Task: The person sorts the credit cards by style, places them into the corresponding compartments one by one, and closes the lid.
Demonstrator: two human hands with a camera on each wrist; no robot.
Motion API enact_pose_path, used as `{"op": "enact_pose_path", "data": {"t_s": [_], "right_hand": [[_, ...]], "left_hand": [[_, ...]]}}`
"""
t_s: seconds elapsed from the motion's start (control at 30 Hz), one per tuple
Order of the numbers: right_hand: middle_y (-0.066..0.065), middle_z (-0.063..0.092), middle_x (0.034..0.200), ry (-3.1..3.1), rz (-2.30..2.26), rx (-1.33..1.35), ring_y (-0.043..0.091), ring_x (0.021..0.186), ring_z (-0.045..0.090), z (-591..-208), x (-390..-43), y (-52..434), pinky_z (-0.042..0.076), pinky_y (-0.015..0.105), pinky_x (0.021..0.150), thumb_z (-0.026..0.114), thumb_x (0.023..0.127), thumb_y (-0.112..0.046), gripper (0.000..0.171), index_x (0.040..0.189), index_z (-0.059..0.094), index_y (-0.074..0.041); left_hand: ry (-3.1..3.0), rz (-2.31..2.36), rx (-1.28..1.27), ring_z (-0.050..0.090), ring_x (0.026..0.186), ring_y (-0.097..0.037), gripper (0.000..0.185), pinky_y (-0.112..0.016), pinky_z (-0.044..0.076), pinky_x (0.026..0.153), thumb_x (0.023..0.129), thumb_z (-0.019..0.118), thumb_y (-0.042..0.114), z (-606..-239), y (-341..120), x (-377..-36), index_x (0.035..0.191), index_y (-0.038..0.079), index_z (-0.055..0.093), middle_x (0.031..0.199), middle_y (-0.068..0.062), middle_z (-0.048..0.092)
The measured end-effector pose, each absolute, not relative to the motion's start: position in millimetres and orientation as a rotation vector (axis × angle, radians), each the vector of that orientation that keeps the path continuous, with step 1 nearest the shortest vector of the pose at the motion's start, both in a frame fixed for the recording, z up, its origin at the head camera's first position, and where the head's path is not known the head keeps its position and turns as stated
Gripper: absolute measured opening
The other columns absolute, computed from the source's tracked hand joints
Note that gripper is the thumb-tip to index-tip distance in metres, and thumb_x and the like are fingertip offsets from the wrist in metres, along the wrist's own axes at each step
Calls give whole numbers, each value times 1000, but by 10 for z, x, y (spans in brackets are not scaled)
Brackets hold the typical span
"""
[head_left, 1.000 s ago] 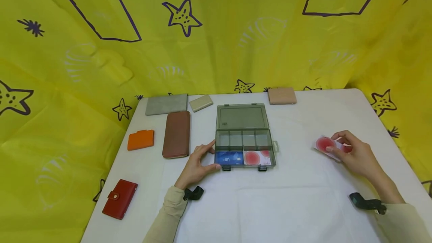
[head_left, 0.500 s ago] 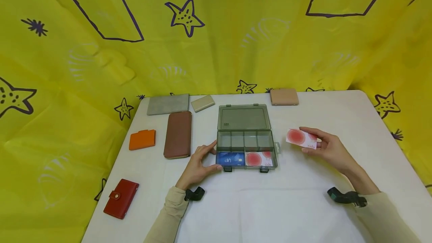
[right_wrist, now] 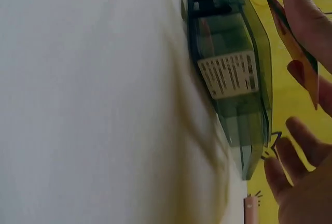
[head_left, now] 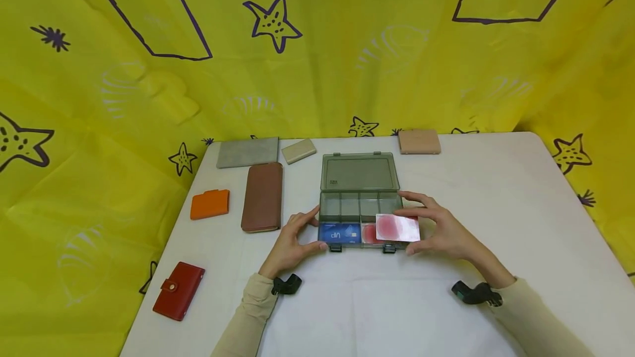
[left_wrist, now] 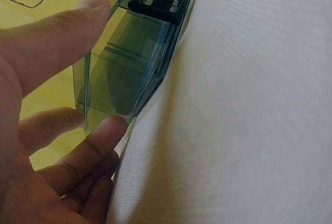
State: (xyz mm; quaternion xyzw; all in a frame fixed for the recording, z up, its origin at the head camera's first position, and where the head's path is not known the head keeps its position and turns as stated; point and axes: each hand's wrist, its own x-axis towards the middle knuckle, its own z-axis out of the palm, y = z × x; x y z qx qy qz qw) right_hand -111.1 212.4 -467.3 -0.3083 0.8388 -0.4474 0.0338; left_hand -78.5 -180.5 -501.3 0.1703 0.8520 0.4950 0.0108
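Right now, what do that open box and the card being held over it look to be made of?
The organizer box looks like smoky, see-through hard plastic: the cards inside and its dividers show through the glossy walls. The red-spotted card, pinched by the right hand, appears to be thin, stiff plastic, possibly coated paper; it stays flat.

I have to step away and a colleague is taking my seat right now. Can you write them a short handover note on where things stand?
Left hand: fingers and thumb grip the left end of the open clear organizer box, steadying it.
Right hand: holds a white card with a red circle just above the box's front right compartment.
Done: a blue card lies in the front left compartment; a red-circle card lies in the front right one.
Left: likely setting the held card down. The back compartments look empty.
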Motion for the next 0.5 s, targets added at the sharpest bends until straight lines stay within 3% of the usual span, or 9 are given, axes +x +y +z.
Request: {"op": "enact_pose_path", "data": {"t_s": [0.07,0.13,0.33,0.5], "right_hand": [[19,42,164,2602,-1335,-959,37,148,36,-4703,-1110,2058,43,63,106,104,62,-29,77,133,76,-19],[23,37,166,2618,-1294,-967,46,147,32,-4729,-1109,1996,40,72,103,104,62,-32,77,132,76,-20],[28,32,166,2661,-1221,-975,53,146,29,-4739,-1111,1886,36,81,103,104,61,-34,85,137,71,-15],[26,29,169,2675,-1246,-878,52,148,29,-4709,-1158,1941,34,82,105,103,65,-30,101,153,55,-12]], "left_hand": [[2658,1543,531,56,117,-29,86,-37,42,111,82,93,17,-5014,-1805,-785,158,10,52,118,-7,69],[2658,1539,525,55,117,-29,87,-37,42,111,82,93,17,-5011,-1808,-782,158,11,52,118,-7,69],[2661,1516,501,55,118,-27,89,-39,42,111,81,94,18,-4995,-1809,-779,159,14,51,119,-5,68],[2658,1516,501,54,119,-27,88,-39,42,112,82,93,18,-4987,-1804,-782,159,13,51,119,-5,68]]}}
